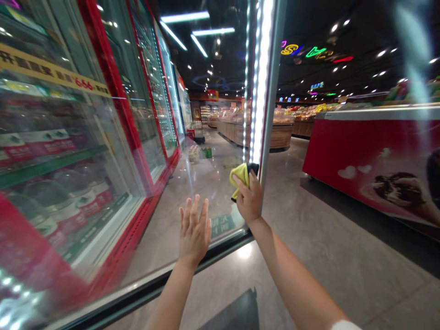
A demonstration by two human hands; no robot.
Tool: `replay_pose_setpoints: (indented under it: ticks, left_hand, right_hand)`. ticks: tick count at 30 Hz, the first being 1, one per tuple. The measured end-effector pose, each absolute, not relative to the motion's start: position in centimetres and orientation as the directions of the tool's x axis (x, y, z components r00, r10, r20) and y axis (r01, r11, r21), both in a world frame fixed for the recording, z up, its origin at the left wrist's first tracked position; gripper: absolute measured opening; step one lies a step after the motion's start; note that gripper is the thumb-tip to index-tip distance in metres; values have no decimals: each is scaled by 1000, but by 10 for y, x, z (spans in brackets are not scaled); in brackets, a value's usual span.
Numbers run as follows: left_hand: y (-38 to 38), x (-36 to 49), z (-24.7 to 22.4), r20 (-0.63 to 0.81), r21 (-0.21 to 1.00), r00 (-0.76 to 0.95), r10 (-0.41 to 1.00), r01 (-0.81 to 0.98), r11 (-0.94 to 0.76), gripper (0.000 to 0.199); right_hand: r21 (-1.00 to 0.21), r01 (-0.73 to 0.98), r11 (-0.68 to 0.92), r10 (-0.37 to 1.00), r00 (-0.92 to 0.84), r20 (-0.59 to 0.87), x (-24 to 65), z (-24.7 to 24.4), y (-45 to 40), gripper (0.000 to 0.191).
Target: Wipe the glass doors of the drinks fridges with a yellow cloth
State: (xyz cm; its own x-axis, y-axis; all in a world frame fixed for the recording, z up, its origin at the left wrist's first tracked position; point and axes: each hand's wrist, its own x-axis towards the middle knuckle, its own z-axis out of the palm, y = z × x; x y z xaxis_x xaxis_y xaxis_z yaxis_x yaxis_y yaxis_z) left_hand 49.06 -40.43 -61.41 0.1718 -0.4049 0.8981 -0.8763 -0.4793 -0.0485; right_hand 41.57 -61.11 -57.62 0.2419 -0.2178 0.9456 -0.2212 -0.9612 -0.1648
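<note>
A glass door (154, 238) with a dark bottom edge and a lit strip along its far upright frame stands swung out in front of me. My left hand (195, 229) lies against the lower part of the pane, fingers stretched and spread, holding nothing. Near the bottom corner by the lit frame, my right hand (250, 197) presses a yellow cloth (240, 176) with a dark edge to the glass. Part of the cloth is hidden under the fingers.
On the left, red-framed coolers (137, 142) hold bottles with red labels (89, 201). A red chest freezer (343, 151) with a printed side stands to the right. Round wooden produce stands (282, 137) are further back. Grey floor (330, 256) runs between.
</note>
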Motion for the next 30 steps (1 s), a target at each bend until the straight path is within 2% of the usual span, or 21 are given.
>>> replay_pose_setpoints:
  ticks: [3, 6, 8, 12, 14, 16, 18, 23, 25, 27, 30]
  left_hand:
    - [-406, 490, -614, 896, -46, 180, -406, -871, -490, 81]
    - [-407, 489, -615, 903, -33, 183, -388, -872, -488, 83]
    - [-408, 488, -616, 906, -17, 192, -377, -874, -485, 84]
    - [-410, 485, -615, 908, 1, 195, -370, -886, -464, 87]
    - [-408, 484, -614, 913, -8, 181, -365, -888, -460, 87]
    - [-406, 484, -613, 915, -13, 178, -362, -883, -469, 86]
    - [-404, 484, -613, 913, -11, 187, -362, -877, -480, 85]
    - [-403, 486, -612, 916, 20, 206, -344, -880, -475, 86]
    - [-403, 486, -612, 919, 25, 206, -336, -881, -472, 87]
    - [-403, 486, -611, 919, 28, 206, -336, -884, -466, 87]
    - [-400, 484, -611, 916, 29, 208, -344, -888, -459, 87]
  right_hand:
    - [-143, -386, -911, -211, 138, 968, 409, -479, -632, 63]
    - [-89, -476, -875, -200, 189, 961, 405, -430, -646, 61]
    - [-47, -493, -869, -183, 232, 955, 404, -444, -649, 60]
    - [-30, -508, -861, -194, 273, 942, 396, -543, -644, 55]
    - [17, -511, -859, -173, 323, 931, 390, -582, -642, 52]
    - [64, -514, -855, -140, 349, 927, 387, -586, -644, 51]
    - [80, -526, -847, -119, 334, 935, 390, -550, -648, 52]
    - [65, -538, -840, -61, 214, 975, 408, -381, -661, 58]
    - [64, -530, -846, -46, 192, 980, 415, -339, -664, 61]
    - [25, -520, -854, -67, 158, 985, 420, -332, -662, 63]
    - [-83, -502, -861, -146, 87, 986, 424, -382, -648, 64]
